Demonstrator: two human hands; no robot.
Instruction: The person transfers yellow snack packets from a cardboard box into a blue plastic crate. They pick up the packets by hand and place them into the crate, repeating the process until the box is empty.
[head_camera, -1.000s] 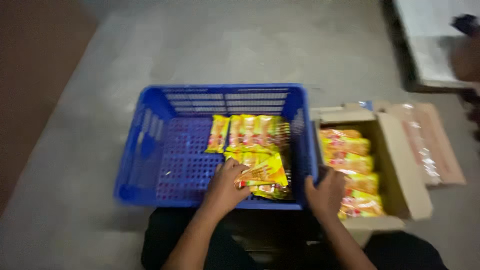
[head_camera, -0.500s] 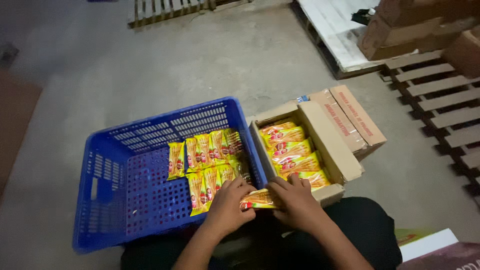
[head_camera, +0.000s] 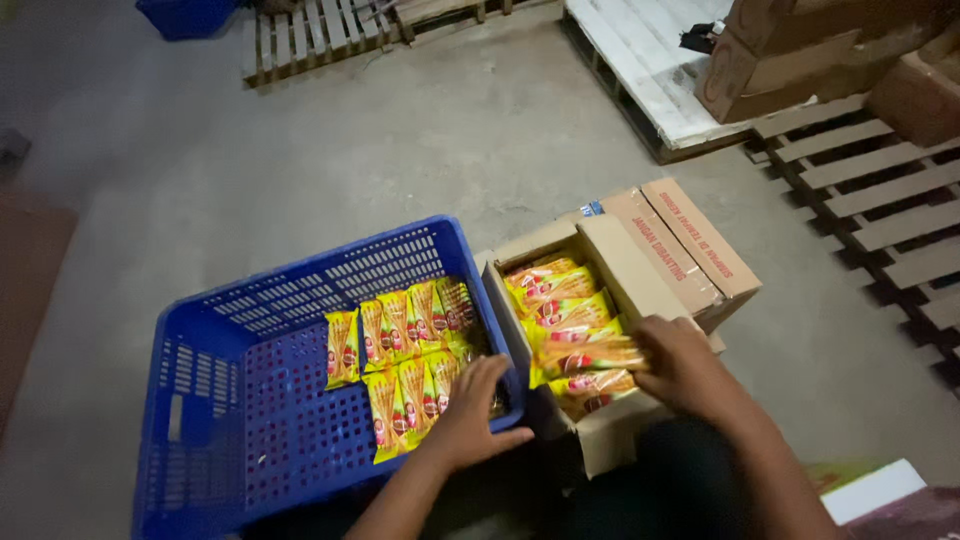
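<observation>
- The floor (head_camera: 480, 140) is bare grey concrete, dimly lit, filling most of the frame
- A blue plastic crate (head_camera: 230, 400) with perforated walls sits lower left; yellow snack packets (head_camera: 405, 345) lie in two rows against its right side
- The left hand (head_camera: 470, 415) rests palm down on the near row at lower centre, fingers flat and together, holding nothing that I can see
- An open cardboard box (head_camera: 640, 270) stands just beside the crate on the right, packed with more yellow packets (head_camera: 560, 300)
- The right hand (head_camera: 685, 365) reaches into the box, fingers curled round one packet (head_camera: 585, 355) on top of the stack
- Wooden pallets (head_camera: 860, 200) lie at right and along the top edge (head_camera: 300, 35)
- Brown cartons (head_camera: 800, 50) are stacked upper right; a blue bin (head_camera: 185, 15) shows upper left
</observation>
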